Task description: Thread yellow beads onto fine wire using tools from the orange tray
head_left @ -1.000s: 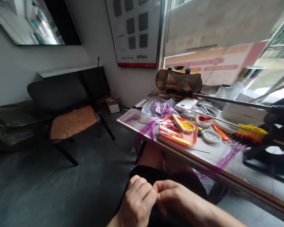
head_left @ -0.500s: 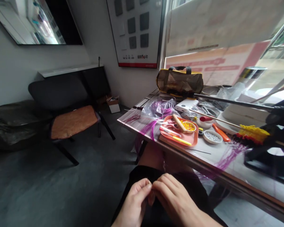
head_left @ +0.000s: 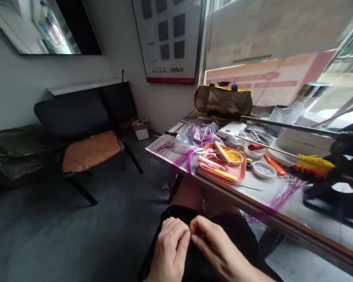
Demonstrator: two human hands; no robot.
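Note:
My left hand (head_left: pixel 169 250) and my right hand (head_left: pixel 216 250) meet over my lap at the bottom of the view, below the table's front edge. Their fingertips are pinched together and touch each other. Whatever sits between the fingers is too small to make out. Both hands rest above dark cloth (head_left: pixel 244 235) on my legs. On the table (head_left: pixel 253 203) above them lie purple strands (head_left: pixel 282 192), some hanging over the edge, and an orange tray (head_left: pixel 238 172) with a small bowl of yellow beads (head_left: pixel 234 156).
A white dish of pale beads (head_left: pixel 263 169), a clear bag of purple strands (head_left: pixel 198 135) and a yellow-trimmed bag (head_left: pixel 222 100) stand on the table. Black gear (head_left: pixel 338 196) fills its right end. A dark chair with an orange seat (head_left: pixel 90 150) stands to the left on grey floor.
My hands have stayed together over my lap, shifting slightly and curling their fingers more tightly against each other. The view has barely moved.

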